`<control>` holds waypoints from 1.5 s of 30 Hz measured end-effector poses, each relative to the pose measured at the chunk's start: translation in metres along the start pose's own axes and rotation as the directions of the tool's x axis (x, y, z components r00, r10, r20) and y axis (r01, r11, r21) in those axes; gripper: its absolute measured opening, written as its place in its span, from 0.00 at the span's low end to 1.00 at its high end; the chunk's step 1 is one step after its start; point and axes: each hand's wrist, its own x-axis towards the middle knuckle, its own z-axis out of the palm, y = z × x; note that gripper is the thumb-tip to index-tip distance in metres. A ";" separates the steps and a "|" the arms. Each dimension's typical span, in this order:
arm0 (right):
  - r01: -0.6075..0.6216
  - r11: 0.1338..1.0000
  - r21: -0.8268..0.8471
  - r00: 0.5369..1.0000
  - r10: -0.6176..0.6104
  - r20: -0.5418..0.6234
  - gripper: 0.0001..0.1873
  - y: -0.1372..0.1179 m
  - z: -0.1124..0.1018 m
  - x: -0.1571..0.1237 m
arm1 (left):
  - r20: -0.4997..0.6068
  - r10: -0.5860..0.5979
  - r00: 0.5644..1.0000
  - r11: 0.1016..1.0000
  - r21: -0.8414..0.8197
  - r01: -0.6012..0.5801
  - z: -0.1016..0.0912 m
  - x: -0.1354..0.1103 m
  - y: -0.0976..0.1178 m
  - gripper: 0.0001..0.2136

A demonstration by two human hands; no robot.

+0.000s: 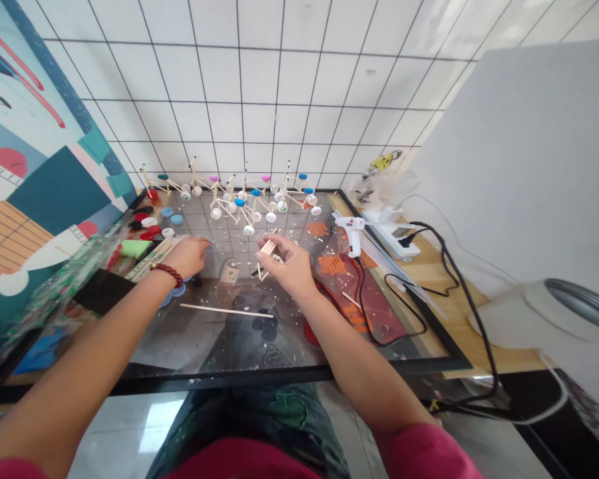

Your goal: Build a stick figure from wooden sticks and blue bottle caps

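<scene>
My right hand [287, 263] is curled around a small bundle of wooden sticks [267, 249] over the glass tabletop [190, 339]. My left hand [190, 255], with a dark red bead bracelet on the wrist, rests palm down with fingers closed near a pile of sticks [152, 258] and blue bottle caps [177, 291]; what it grips is hidden. A single long stick [224, 310] lies on the glass between my arms. Several stick-and-cap models [244, 199] stand at the back of the table.
A white glue gun [352, 233] with a black cord [379, 313] lies right of my hand, by a power strip [397, 236]. Loose red, blue and white caps [152, 223] sit back left. A white tiled wall is behind; a white appliance [554, 326] stands at right.
</scene>
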 end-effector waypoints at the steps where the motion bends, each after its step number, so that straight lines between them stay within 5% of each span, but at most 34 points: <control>1: -0.001 1.000 -0.014 1.000 0.001 0.007 0.22 0.001 0.000 0.000 | 0.030 0.030 0.999 1.000 0.006 -0.030 0.007 0.001 0.010 0.14; 7: 0.003 1.000 -0.027 1.000 -0.002 0.026 0.22 0.004 0.000 0.003 | 0.140 0.205 0.969 0.978 0.005 -0.208 0.026 -0.017 0.049 0.13; 11: 0.021 0.997 -0.070 1.000 -0.020 0.020 0.23 0.004 0.001 0.003 | 0.007 0.047 0.999 0.983 0.176 -0.047 0.008 -0.018 0.029 0.12; 14: 0.030 0.996 -0.084 0.999 -0.027 0.030 0.23 0.004 0.002 0.002 | 0.080 -0.081 0.993 0.957 0.283 0.056 -0.004 -0.014 0.010 0.09; 19: 0.024 0.995 -0.097 0.999 -0.021 0.035 0.22 0.003 0.001 0.002 | 0.110 -0.099 0.989 0.955 0.290 0.064 -0.010 -0.015 0.000 0.08; 24: 0.107 0.974 -0.200 0.991 -0.087 0.104 0.22 0.004 -0.001 -0.001 | -0.011 -0.092 0.996 0.958 0.272 0.092 -0.010 -0.020 0.004 0.11; 28: 0.316 0.888 -0.335 0.913 -0.188 0.361 0.26 0.011 0.002 -0.009 | -0.107 -0.013 0.994 0.993 0.117 0.026 -0.002 -0.031 0.015 0.13; 32: 0.511 0.771 -0.380 0.799 -0.262 0.542 0.27 0.017 0.007 -0.015 | -0.004 -0.058 0.998 0.980 -0.193 0.056 0.005 -0.042 0.030 0.10; 39: 0.552 0.716 -0.428 0.748 -0.197 0.634 0.33 0.021 0.013 -0.019 | 0.040 -0.147 0.988 0.719 -0.682 0.135 0.020 -0.053 0.047 0.07; 42: 0.567 0.722 -0.396 0.774 -0.303 0.555 0.34 0.020 0.014 -0.018 | 0.126 -0.247 0.961 0.453 -0.861 0.229 0.025 -0.059 0.051 0.15; 45: 0.581 0.729 -0.362 0.786 -0.388 0.480 0.32 0.016 0.014 -0.016 | 0.283 -0.166 0.945 0.178 -0.934 0.311 0.025 -0.067 0.054 0.18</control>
